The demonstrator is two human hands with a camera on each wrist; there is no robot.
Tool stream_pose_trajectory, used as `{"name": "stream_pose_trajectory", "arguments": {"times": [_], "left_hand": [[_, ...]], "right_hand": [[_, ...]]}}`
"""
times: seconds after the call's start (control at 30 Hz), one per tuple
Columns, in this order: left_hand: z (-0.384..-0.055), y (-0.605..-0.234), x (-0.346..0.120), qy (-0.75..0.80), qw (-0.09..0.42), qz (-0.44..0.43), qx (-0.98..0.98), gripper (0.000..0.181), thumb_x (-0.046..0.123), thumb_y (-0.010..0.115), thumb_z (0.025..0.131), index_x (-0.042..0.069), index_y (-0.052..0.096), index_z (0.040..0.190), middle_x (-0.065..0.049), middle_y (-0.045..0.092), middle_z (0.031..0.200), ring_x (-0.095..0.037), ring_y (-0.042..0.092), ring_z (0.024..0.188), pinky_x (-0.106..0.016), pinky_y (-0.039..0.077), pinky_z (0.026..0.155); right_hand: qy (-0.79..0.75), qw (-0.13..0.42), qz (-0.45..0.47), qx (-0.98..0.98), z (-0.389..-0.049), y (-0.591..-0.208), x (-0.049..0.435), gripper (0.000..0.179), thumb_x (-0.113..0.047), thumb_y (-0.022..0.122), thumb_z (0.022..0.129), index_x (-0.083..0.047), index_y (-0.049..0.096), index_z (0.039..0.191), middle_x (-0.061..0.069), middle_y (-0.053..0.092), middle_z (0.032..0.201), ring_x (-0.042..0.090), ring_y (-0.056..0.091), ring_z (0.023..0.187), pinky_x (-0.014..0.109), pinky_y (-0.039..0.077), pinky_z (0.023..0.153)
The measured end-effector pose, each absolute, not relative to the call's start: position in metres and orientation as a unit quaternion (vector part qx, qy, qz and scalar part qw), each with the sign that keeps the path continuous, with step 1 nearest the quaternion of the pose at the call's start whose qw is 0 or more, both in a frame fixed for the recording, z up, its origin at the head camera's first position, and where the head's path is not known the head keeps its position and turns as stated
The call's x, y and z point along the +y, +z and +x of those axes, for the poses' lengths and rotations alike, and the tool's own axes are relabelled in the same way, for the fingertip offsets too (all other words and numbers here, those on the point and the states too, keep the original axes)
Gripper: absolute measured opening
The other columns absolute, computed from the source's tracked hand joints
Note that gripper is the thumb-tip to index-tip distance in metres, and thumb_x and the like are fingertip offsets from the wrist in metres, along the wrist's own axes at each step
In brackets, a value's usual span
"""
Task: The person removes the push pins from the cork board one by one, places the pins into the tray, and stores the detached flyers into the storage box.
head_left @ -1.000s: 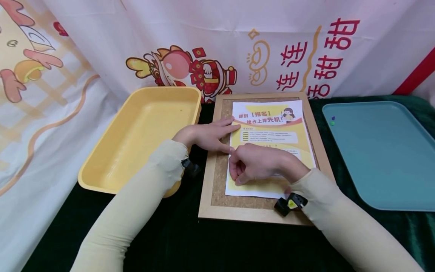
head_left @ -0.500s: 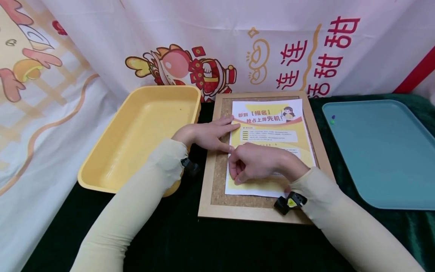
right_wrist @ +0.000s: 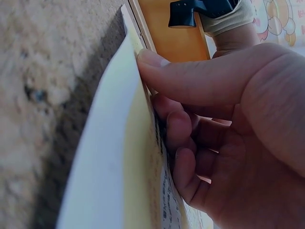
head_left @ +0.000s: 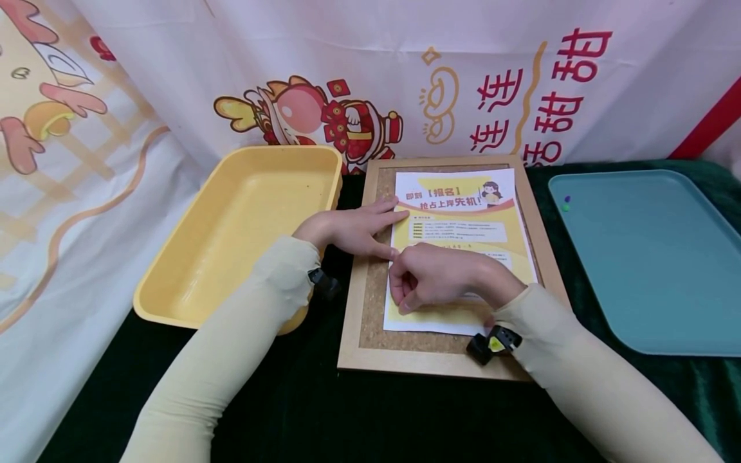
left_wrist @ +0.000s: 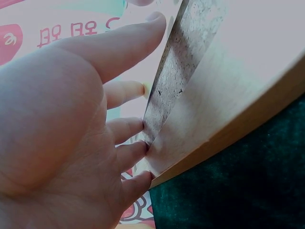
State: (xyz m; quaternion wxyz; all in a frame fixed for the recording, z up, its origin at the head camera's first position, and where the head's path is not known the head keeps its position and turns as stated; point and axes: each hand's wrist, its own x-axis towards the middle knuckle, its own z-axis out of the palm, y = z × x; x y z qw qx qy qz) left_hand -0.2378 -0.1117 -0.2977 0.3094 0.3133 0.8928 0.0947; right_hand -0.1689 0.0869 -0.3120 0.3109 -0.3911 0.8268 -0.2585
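A printed yellow and white sheet of paper (head_left: 463,225) lies on a wood-framed cork board (head_left: 370,321). My left hand (head_left: 361,230), with fingers spread, rests across the board's left side; its fingertips touch the sheet's left edge. The left wrist view shows its palm (left_wrist: 62,138) beside the frame (left_wrist: 224,95). Over the sheet's lower left, my right hand (head_left: 440,276) has its fingers curled, the thumb tip against the paper. In the right wrist view that thumb (right_wrist: 190,78) presses near the lifted-looking paper edge (right_wrist: 107,124); anything between thumb and index finger is hidden.
To the left stands a deep yellow tray (head_left: 231,238), partly behind the left forearm. A flat teal tray (head_left: 660,270) on the right has small purple and green pieces (head_left: 567,204) in its far left corner. Dark green cloth (head_left: 289,399) covers the table; a printed white curtain (head_left: 370,38) hangs behind.
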Motion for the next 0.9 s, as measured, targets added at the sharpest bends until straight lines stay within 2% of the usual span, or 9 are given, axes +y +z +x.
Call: {"name": "stream_pose_trajectory", "arguments": {"times": [0.9], "left_hand": [[-0.238, -0.2975, -0.111, 0.099, 0.31, 0.312, 0.893, 0.089, 0.05, 0.061, 0.105, 0.02, 0.012, 0.173, -0.005, -0.01, 0.181, -0.026, -0.013, 0.168, -0.05, 0.004, 0.137]], "right_hand": [[-0.276, 0.32, -0.387, 0.82, -0.1724, -0.3181, 0.0875, 0.012, -0.015, 0.08, 0.095, -0.02, 0.074, 0.085, -0.004, 0.066, 0.075, 0.01, 0.057, 0.069, 0.029, 0.047, 0.073]]}}
